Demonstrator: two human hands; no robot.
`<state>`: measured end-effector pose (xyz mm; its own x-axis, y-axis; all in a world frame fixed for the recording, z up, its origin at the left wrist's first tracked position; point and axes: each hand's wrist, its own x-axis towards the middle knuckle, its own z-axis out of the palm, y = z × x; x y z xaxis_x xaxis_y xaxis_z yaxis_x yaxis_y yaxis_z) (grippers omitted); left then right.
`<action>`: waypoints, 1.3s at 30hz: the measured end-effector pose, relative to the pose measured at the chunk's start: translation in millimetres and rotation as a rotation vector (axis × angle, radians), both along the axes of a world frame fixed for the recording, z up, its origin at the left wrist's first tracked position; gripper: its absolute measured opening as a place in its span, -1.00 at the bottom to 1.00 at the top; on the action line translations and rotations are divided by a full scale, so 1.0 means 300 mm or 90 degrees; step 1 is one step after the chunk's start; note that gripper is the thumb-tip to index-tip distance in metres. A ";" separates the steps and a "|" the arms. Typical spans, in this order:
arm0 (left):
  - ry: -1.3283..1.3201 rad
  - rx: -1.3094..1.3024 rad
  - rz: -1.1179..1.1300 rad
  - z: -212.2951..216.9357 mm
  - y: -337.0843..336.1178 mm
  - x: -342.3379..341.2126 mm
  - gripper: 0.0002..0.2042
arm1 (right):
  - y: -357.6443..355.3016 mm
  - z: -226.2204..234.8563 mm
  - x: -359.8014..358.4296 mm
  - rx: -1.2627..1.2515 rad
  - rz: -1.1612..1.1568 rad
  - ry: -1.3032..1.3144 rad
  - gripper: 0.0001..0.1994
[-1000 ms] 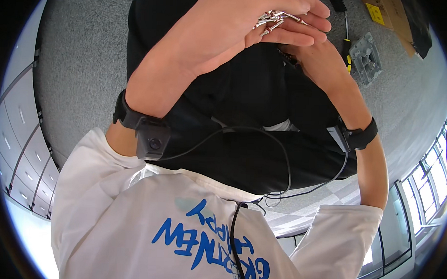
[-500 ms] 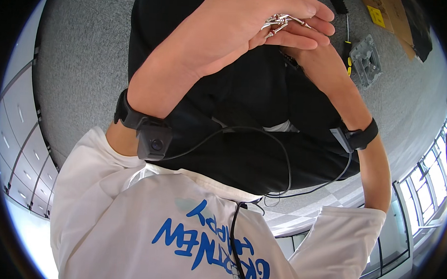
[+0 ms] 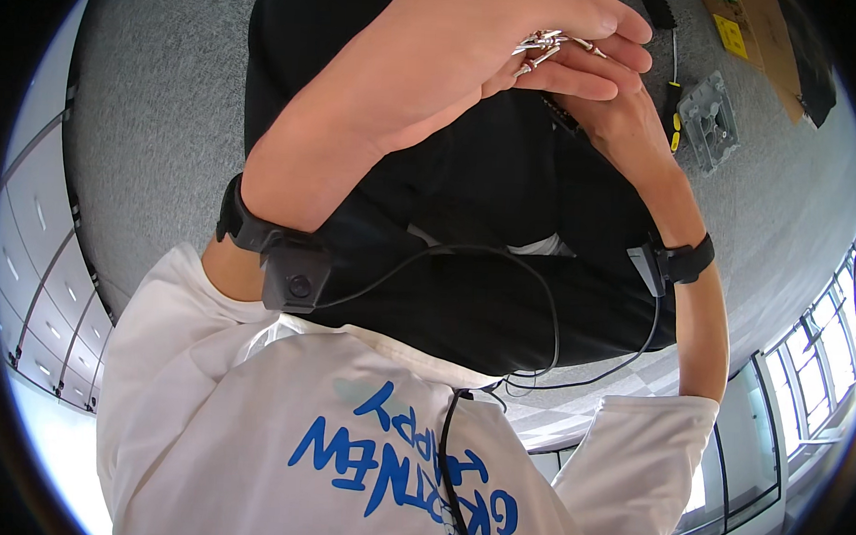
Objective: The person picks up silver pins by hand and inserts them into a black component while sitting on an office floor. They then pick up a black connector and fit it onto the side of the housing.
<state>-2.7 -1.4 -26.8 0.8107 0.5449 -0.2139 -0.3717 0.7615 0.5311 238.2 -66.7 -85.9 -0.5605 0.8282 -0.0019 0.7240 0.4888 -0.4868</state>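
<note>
My left hand [image 3: 511, 53] is cupped at the top of the view, its fingers curled toward the right. Several small silver screws [image 3: 541, 50] with reddish collars lie in its palm, some sticking out between the fingers. My right hand [image 3: 624, 119] is just below and behind the left fingertips. Its fingers are mostly hidden there, so what they hold or touch does not show.
On the grey carpet at the right lie a grey metal housing [image 3: 709, 122], a yellow-and-black screwdriver [image 3: 675, 116] and an opened cardboard box [image 3: 766, 43]. Black trousers [image 3: 469, 184] are beneath my hands. Cables [image 3: 551, 310] run from the wrist-worn devices.
My left hand has shifted slightly to the right, with the screws still in it. My right forearm has swung a little to the left and down.
</note>
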 end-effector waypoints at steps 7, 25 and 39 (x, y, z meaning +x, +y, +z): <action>-0.082 -0.011 0.012 -0.042 -0.010 -0.001 -0.60 | 0.006 0.072 -0.015 0.007 -0.029 0.026 -0.65; 0.076 0.010 0.003 0.027 0.004 0.033 -0.59 | -0.020 -0.023 -0.033 0.057 -0.096 -0.017 -0.66; 0.220 0.124 0.037 0.054 -0.037 0.047 -0.57 | -0.074 0.369 -0.186 0.165 -0.366 0.233 -0.85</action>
